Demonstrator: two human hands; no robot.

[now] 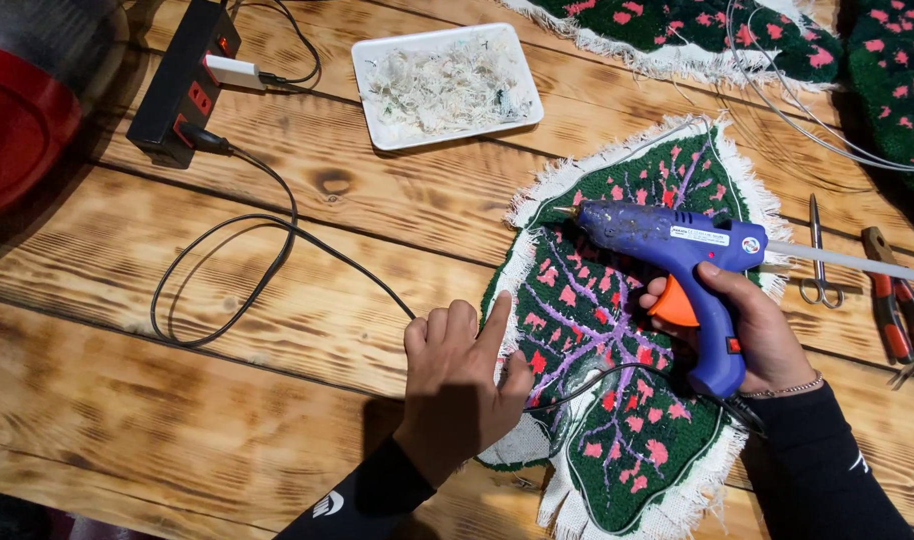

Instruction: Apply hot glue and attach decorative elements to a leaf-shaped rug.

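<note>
Pressing down with my left hand point(457, 375), fingers curled, I kept the green leaf rug point(617, 340) flat on the table point(177, 400), while my right hand point(752, 330) gripped the blue glue gun point(677, 260) above it.

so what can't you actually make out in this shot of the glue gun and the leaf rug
Head view only:
- Left hand covers part of the green leaf-shaped tufted rug edge; contact underneath is hidden.
- Right hand wraps the blue hot glue gun; its handle is mostly covered.
- Red rounded object is cut off by the left edge.
- Contents of the white rectangular tray are too fine to identify.
</note>
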